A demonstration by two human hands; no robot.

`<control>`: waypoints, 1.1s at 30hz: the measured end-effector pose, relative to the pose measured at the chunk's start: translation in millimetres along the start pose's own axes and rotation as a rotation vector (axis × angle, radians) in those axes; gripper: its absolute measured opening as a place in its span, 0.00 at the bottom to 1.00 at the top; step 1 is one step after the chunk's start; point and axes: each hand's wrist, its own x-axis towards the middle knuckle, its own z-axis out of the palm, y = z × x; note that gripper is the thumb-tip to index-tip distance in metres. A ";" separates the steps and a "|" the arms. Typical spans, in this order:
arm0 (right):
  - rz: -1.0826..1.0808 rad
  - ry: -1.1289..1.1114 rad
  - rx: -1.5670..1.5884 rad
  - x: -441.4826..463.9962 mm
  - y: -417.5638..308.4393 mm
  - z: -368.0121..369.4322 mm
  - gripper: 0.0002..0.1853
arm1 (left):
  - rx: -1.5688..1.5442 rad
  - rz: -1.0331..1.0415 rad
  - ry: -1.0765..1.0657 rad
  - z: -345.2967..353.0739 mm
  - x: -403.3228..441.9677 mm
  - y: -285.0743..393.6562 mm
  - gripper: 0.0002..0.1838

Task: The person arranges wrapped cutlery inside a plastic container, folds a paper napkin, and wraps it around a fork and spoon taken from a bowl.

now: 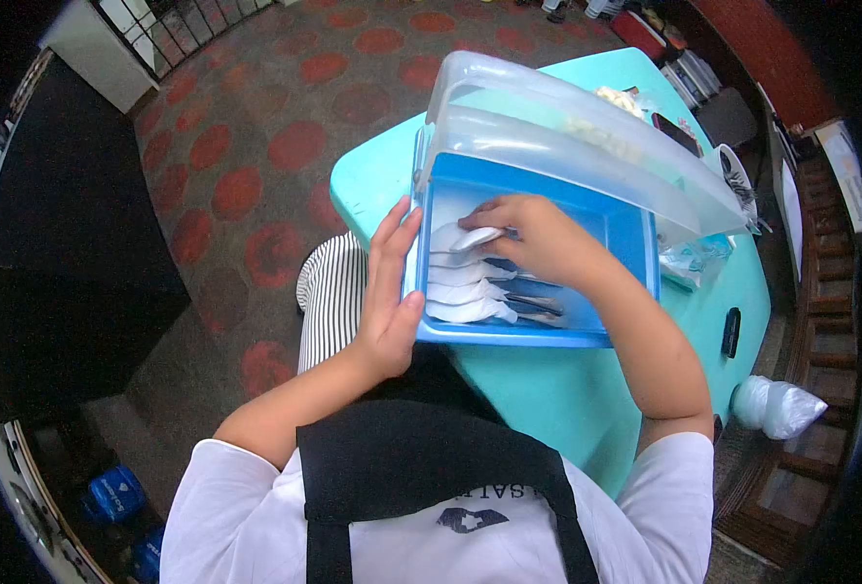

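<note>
A blue plastic box (538, 338) stands on the table with its clear lid (509, 92) raised at the far side. Along its left part lie several napkin-wrapped cutlery sets (468, 294) in a row, metal handles pointing right. My left hand (389, 307) grips the box's left side, fingers along the outer wall and thumb near the front corner. Inside the box, my right hand (533, 234) is closed on a white napkin-wrapped bundle (476, 238) at the far end of the row. Whatever lies inside that bundle is hidden.
The box rests on a turquoise table (548, 399). On the table's right side are a plastic packet (689, 261), a dark phone-like object (676, 133), a white container of utensils (733, 175) and a black item (732, 332). A white plastic bundle (776, 407) sits beyond the right edge.
</note>
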 end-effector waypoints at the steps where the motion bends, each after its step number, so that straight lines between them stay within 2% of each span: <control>1: -0.015 0.066 -0.018 -0.2 3.0 3.3 0.15 | -0.001 -0.002 0.002 -0.5 -0.5 0.6 0.39; 2: -0.031 0.132 -0.037 0.4 4.0 4.3 0.13 | -0.002 -0.005 0.005 -1.1 -1.1 0.7 0.39; 5: 0.123 0.172 -0.065 6.8 -2.5 -6.4 0.14 | 0.030 -0.011 0.006 -2.2 1.7 1.0 0.39; 8: -0.037 0.244 -0.129 10.9 15.1 11.5 0.17 | 0.016 -0.017 0.015 2.6 -0.8 0.9 0.40; 12: -0.044 0.130 -0.007 15.7 6.5 19.4 0.22 | 0.012 -0.021 0.020 1.2 0.3 1.2 0.41; 15: -0.137 0.156 0.000 14.4 15.9 18.0 0.22 | 0.030 -0.013 0.012 0.2 0.3 0.3 0.41; 18: -0.054 0.129 -0.101 5.7 20.3 1.8 0.21 | 0.013 -0.020 0.021 0.7 0.6 1.5 0.40; 21: 0.293 -0.127 -0.016 2.4 36.6 -18.6 0.21 | 0.056 -0.021 -0.002 -0.3 -4.3 1.7 0.40; 23: 0.133 -0.102 0.021 3.2 63.7 -11.1 0.21 | 0.074 -0.007 0.009 2.3 -7.0 -5.9 0.40; 33: 0.057 -0.095 0.158 3.2 40.4 -5.9 0.17 | 0.048 -0.031 0.034 4.5 -1.9 7.3 0.41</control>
